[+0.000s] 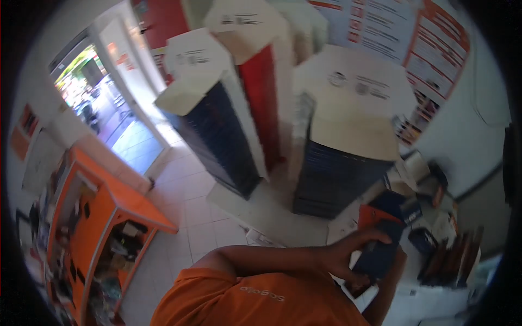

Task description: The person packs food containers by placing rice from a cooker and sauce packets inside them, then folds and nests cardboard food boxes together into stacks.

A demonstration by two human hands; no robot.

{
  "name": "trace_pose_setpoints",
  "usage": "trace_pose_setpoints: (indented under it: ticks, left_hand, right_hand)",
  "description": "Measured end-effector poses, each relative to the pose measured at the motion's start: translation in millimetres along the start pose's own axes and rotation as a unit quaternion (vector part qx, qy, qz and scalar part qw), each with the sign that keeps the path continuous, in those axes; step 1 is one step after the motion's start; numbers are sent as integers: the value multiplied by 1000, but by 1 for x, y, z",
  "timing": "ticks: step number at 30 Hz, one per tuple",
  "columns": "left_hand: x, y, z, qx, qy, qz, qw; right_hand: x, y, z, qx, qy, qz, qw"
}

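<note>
My left hand is closed around the near side of a dark blue box-like item, its thumb lying over the top edge. At the item's right edge is my right hand, partly hidden behind it and closed on it too. Just beyond the item lies a red-orange piece beside another dark blue box. Tall stacks of dark blue pieces stand ahead with pale flaps on top.
A red stack stands between the blue ones. Brown items sit on the white table at the right. An orange shelf unit is at the left, near an open doorway.
</note>
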State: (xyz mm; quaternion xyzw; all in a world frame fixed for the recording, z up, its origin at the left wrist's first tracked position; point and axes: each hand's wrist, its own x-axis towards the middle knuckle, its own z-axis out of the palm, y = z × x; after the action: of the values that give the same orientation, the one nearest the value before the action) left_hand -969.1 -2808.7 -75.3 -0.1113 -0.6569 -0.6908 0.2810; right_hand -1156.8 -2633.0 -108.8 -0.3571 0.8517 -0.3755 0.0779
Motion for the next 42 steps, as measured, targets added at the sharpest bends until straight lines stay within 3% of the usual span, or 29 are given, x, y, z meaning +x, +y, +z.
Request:
trace_pose_setpoints:
  ticks: [2, 3, 4, 7, 8, 10, 13, 14, 16, 17, 19, 21, 24, 27, 30, 33, 34, 37, 40, 42]
  left_hand:
    - [-3, 4, -5, -37, -17, -13, 999]
    - [-2, 8, -11, -52, -24, -19, 998]
    - [3, 20, -16, 57, -43, 86, 994]
    - [8, 52, -27, 171, -126, 163, 963]
    - [10, 58, -28, 181, -145, 172, 958]
    - [11, 71, -26, 110, -156, 106, 976]
    - [25, 131, -37, 15, -132, -46, 990]
    - [26, 126, -52, 132, -96, 117, 980]
    - [29, 139, -92, 282, 0, 253, 926]
    - [28, 158, -120, 319, 54, 225, 919]
    - [34, 169, -177, 524, 83, 229, 816]
    - [44, 163, -214, 591, 84, 202, 777]
    - [54, 141, -250, 614, 30, 229, 755]
    - [56, 137, -256, 608, 36, 230, 759]
    - [55, 130, -260, 609, 50, 275, 742]
    - [56, 132, -260, 604, 67, 250, 754]
    - [56, 132, -261, 596, 76, 244, 761]
    - [59, 130, -259, 571, 95, 233, 782]
    - [61, 127, -256, 562, 90, 222, 792]
    - [61, 126, -256, 566, 73, 217, 792]
  right_hand:
    - [-4, -32, 5, 72, -26, -18, 997]
    - [-8, -42, -2, 38, -34, -48, 998]
    - [-12, -53, -9, 2, -44, -78, 996]
    - [-21, -100, -17, 8, 221, -103, 970]
    - [-23, -77, -32, 92, 93, -24, 991]
    - [-28, -86, -51, 174, 24, 20, 984]
    - [-20, -137, -72, 213, 60, -62, 973]
    - [-10, -159, -77, 221, 69, -92, 968]
    - [15, -205, -88, 228, 71, -149, 960]
    - [33, -227, -92, 227, 62, -170, 957]
    - [78, -266, -93, 215, 24, -193, 957]
    - [137, -288, -82, 184, -36, -172, 967]
    - [231, -272, -48, 90, -128, -57, 986]
    - [264, -257, -32, -61, -142, -21, 988]
    - [226, -294, -37, -220, -150, -37, 963]
    - [217, -291, -32, -276, -75, -205, 936]
    - [210, -309, -36, -289, -110, -109, 945]
    - [205, -313, -41, -318, -124, -171, 924]
    - [218, -309, -42, -317, -167, -127, 925]
    - [221, -304, -45, -330, -156, -161, 917]
